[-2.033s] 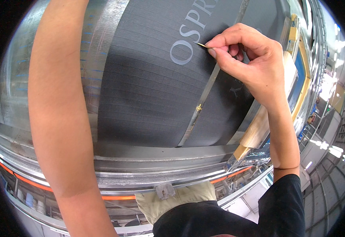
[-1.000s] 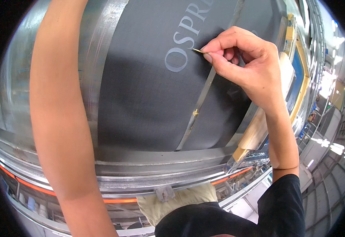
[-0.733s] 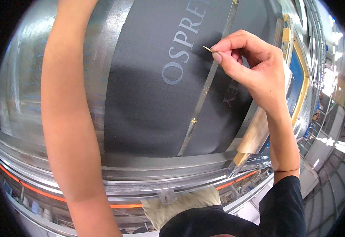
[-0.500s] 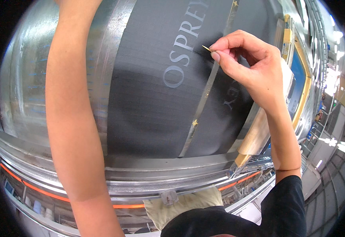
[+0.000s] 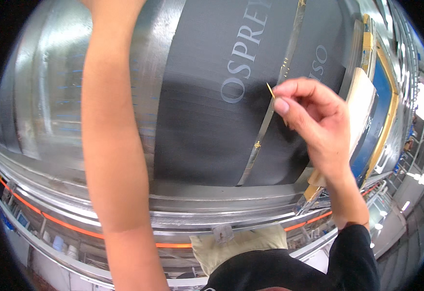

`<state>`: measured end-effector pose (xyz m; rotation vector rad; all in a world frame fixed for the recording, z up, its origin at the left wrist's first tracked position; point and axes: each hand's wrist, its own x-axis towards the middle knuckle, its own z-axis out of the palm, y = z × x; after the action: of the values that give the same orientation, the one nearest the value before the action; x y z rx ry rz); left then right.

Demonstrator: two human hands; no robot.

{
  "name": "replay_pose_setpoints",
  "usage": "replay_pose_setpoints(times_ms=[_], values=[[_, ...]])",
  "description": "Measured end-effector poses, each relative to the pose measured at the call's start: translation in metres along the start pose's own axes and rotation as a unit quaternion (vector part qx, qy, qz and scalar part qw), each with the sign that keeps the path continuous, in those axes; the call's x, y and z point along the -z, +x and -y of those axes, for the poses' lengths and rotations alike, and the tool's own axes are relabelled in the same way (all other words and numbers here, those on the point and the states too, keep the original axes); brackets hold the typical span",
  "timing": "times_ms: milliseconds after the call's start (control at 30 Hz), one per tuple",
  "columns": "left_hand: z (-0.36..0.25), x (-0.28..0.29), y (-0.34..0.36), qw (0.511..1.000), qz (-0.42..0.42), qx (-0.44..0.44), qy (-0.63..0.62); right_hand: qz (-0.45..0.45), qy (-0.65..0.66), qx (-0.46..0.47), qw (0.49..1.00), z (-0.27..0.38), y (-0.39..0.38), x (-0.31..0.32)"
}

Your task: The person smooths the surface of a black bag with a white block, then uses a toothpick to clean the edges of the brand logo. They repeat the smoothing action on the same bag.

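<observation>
My right hand (image 5: pixel 321 121) pinches a thin, pale wooden toothpick (image 5: pixel 269 89) between thumb and forefinger, its sharp end pointing up and away. It hovers close over a dark grey panel (image 5: pixel 192 140) bearing light grey lettering, beside a narrow shiny strip (image 5: pixel 266 125) with small gold cross marks. Whether the toothpick touches the panel I cannot tell. My left forearm (image 5: pixel 112 136) stretches forward across the metal surface to the left of the panel. The left hand is cut off by the top edge, so its fingers are hidden.
A shiny metal bed (image 5: pixel 57 116) with faint blue lines lies under and left of the panel. To the right are a pale board (image 5: pixel 362 104) and a yellow-edged frame (image 5: pixel 391 92) with a blue middle. Below runs a metal rail with an orange strip (image 5: pixel 173 245).
In the picture, my right hand has shifted down, and the toothpick now points more upright. The whole scene has slid rightward with the view. More of the lettering right of the strip shows.
</observation>
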<state>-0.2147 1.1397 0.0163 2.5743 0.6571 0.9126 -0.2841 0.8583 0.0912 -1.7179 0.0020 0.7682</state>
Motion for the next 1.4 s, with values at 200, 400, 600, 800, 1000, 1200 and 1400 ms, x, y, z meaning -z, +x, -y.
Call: replay_pose_setpoints(times_ms=[200, 400, 600, 800, 1000, 1200, 1400], values=[[-0.006, 0.026, -0.012, 0.964, 0.029, 0.083, -0.251, -0.03, 0.328, -0.108, 0.938, -0.021, -0.045, -0.028], [-0.061, 0.131, -0.071, 0.765, 0.382, 0.254, -0.451, -0.038, 0.47, -0.097, 0.877, -0.012, -0.051, -0.044], [-0.06, 0.156, -0.071, 0.635, 0.57, 0.264, -0.449, -0.034, 0.394, -0.11, 0.912, 0.0, -0.064, -0.059], [-0.023, 0.163, -0.053, 0.631, 0.681, 0.045, -0.368, -0.08, 0.348, -0.117, 0.927, -0.008, -0.091, -0.104], [-0.015, 0.142, -0.029, 0.588, 0.725, -0.033, -0.358, -0.284, 0.387, -0.067, 0.874, 0.001, -0.09, -0.169], [-0.051, 0.096, -0.008, 0.544, 0.725, -0.163, -0.391, -0.449, 0.172, 0.017, 0.877, 0.0, -0.07, -0.161], [-0.082, 0.007, 0.046, 0.72, 0.485, -0.037, -0.495, -0.543, 0.12, 0.024, 0.831, -0.018, -0.051, -0.153]])
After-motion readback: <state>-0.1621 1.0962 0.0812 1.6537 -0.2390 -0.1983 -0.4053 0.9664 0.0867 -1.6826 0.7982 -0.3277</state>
